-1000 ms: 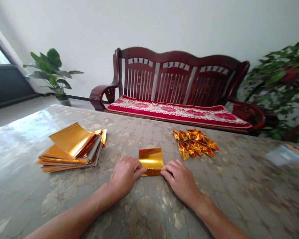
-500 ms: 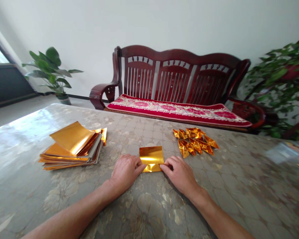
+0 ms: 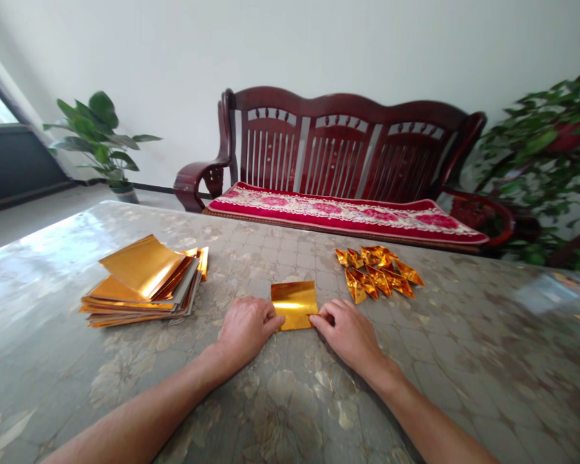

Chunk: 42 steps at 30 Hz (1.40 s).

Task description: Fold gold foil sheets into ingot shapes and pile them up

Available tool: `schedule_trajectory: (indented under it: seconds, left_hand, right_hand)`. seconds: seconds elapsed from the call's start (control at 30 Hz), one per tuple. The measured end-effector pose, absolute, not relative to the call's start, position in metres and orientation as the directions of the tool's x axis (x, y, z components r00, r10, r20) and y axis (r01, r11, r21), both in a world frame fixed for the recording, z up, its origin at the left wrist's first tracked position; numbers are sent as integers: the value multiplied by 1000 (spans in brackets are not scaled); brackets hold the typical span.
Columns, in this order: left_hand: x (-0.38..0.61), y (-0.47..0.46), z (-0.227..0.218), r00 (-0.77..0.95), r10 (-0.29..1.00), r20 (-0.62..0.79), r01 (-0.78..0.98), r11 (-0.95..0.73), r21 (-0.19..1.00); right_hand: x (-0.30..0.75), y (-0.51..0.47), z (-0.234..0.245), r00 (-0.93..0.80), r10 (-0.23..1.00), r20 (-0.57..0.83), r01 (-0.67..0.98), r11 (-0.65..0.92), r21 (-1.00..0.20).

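Between my two hands a sheet of gold foil paper (image 3: pixel 294 303) lies on the patterned tabletop (image 3: pixel 290 399). My left hand (image 3: pixel 248 322) is closed on its lower left corner, thumb on top. At the lower right corner, my right hand (image 3: pixel 345 328) pinches the edge between thumb and fingers. The sheet's near part looks nearly flat, and its underside is hidden. Left of my hands sits a loose stack of gold foil sheets (image 3: pixel 140 277), some with grey backs showing. Several folded gold foil pieces (image 3: pixel 379 274) with pointed ends stand in rows beyond my right hand.
A clear plastic packet (image 3: pixel 555 293) lies at the table's right side. Past the far table edge stands a dark red wooden bench (image 3: pixel 338 148) with a red floral cushion (image 3: pixel 348 209). Potted plants (image 3: pixel 101 138) flank it on both sides.
The raised, creased strip along the sheet's near edge now appears turned under or flattened, leaving a smoother surface. Both hands stay at the lower corners with only slight movement.
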<state>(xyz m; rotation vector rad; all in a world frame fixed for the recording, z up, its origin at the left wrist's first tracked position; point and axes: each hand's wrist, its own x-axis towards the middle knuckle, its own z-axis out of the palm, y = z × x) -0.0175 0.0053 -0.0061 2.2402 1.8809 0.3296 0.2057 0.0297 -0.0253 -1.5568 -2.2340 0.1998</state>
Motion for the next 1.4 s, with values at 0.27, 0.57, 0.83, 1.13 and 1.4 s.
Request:
schedule_trajectory:
  seconds: [0.27, 0.57, 0.83, 1.13, 1.4]
  left_hand:
    - [-17, 6, -7, 157, 986, 55, 951, -166, 262]
    - [-16, 6, -3, 174, 984, 35, 960, -178, 216]
    - [-14, 5, -1, 201, 978, 46, 964, -206, 167]
    - [-13, 4, -1, 206, 978, 34, 967, -209, 146]
    - [-12, 4, 0, 201, 979, 24, 969, -203, 140]
  right_hand:
    - [205, 30, -24, -293, 929, 227, 873, 357, -333]
    - [205, 30, -23, -301, 925, 231, 868, 367, -336]
    - [205, 30, -24, -320, 910, 263, 863, 395, -314]
    - [205, 29, -28, -323, 904, 280, 869, 401, -291]
    - [205, 29, -27, -318, 901, 295, 869, 401, -289]
